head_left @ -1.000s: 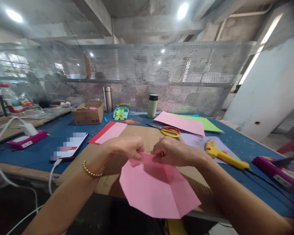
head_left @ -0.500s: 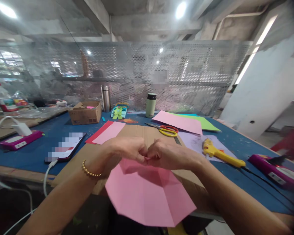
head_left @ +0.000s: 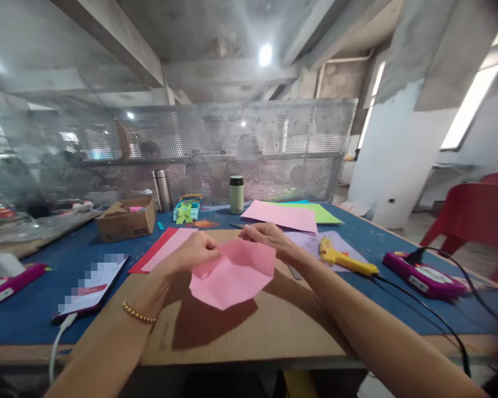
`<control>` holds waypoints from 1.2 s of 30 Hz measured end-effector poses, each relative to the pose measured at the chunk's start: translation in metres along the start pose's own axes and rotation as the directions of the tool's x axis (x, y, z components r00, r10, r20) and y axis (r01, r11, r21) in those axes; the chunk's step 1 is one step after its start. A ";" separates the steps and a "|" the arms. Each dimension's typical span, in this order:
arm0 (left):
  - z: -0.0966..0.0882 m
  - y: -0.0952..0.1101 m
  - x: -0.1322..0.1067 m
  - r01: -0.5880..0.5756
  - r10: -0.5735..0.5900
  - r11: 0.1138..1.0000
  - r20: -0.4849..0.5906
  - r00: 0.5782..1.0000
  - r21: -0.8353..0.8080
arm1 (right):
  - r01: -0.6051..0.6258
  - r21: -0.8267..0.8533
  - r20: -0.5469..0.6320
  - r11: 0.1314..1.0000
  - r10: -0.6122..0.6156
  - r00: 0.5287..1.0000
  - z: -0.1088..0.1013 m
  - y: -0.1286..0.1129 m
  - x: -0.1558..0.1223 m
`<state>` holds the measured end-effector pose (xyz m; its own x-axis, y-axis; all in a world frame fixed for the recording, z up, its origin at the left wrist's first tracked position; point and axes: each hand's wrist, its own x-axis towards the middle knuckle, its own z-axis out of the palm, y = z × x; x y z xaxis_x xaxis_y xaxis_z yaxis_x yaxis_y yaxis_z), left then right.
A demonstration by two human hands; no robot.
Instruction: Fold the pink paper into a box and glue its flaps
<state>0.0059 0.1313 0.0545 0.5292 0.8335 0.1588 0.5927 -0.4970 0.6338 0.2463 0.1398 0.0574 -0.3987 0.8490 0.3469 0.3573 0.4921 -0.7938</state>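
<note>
A creased sheet of pink paper with an angular edge is held above the brown cardboard, curving like a shallow bowl. My left hand is closed on its left side, the thumb lying along the edge. At the far right edge, the fingers of my right hand are bent and pinch the paper; their tips are partly hidden. Scissors lie behind my right hand, with only the blade tip showing clearly.
Pink and red sheets lie left of the cardboard, near a phone. On the right are a yellow glue gun and a purple power strip. A cardboard box, a steel flask and a green cup stand behind.
The pink paper has risen from the table's front edge to over the cardboard and tilted. My hands, earlier together at its far edge, have moved apart to its two sides. The view has shifted.
</note>
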 end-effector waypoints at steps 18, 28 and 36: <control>0.006 -0.014 0.003 0.177 -0.169 0.973 -0.064 0.984 0.151 | 0.059 -0.360 -0.012 0.931 -0.067 0.998 0.009 0.010 -0.003; 0.000 -0.016 -0.005 0.216 -0.210 0.966 -0.056 0.976 0.144 | 0.254 -0.205 0.115 0.945 -0.235 0.965 0.022 0.007 -0.007; 0.004 -0.006 -0.004 0.277 -0.261 0.948 -0.116 0.958 0.157 | 0.322 -0.299 0.094 0.898 -0.308 0.947 0.025 0.002 -0.011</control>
<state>0.0023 0.1299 0.0467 0.2819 0.9565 0.0750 0.8039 -0.2781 0.5257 0.2305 0.1265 0.0397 -0.5670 0.6342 0.5257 0.4453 0.7728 -0.4522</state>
